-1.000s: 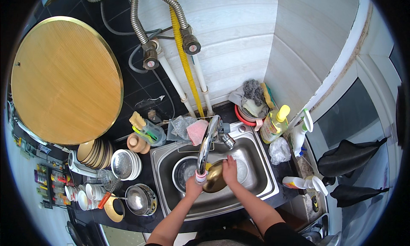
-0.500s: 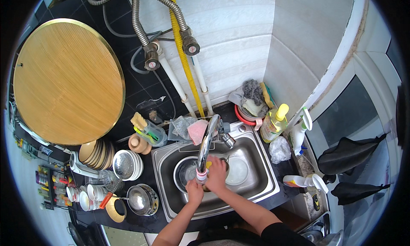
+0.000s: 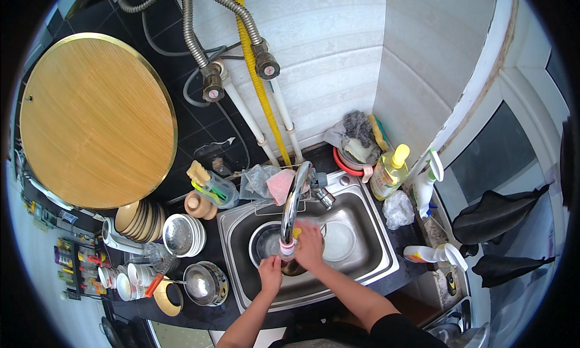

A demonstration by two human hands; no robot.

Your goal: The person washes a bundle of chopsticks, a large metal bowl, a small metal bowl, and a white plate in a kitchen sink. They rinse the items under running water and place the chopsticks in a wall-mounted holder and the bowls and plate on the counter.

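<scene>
Both hands are over the steel sink (image 3: pixel 386 274), below the curved chrome faucet (image 3: pixel 294 197). My left hand (image 3: pixel 270 277) is closed at the near left edge of a shiny, brownish metal bowl (image 3: pixel 293 268), seemingly gripping its rim. My right hand (image 3: pixel 310 245), blurred at the fingers, is closed over the bowl's far side. A yellow sponge (image 3: pixel 296 232) peeks out at its fingertips. Behind, in the basin, sit a round metal bowl (image 3: pixel 257 239) on the left and a pale round dish (image 3: pixel 340 240) on the right. The faucet hides part of the held bowl.
Stacked white bowls (image 3: pixel 184 234), wooden bowls (image 3: pixel 139 218) and a metal ladle (image 3: pixel 199 281) over a pot stand left. A yellow-capped bottle (image 3: pixel 389 173), crumpled plastic bag (image 3: pixel 399 210) and spray bottle (image 3: pixel 435 255) stand right. A pink cloth (image 3: pixel 280 185) lies behind the sink.
My left hand has shifted slightly left, and more of the metal bowl shows between the hands. My right hand stays near the faucet, its fingers moving. The whole view has shifted a little.
</scene>
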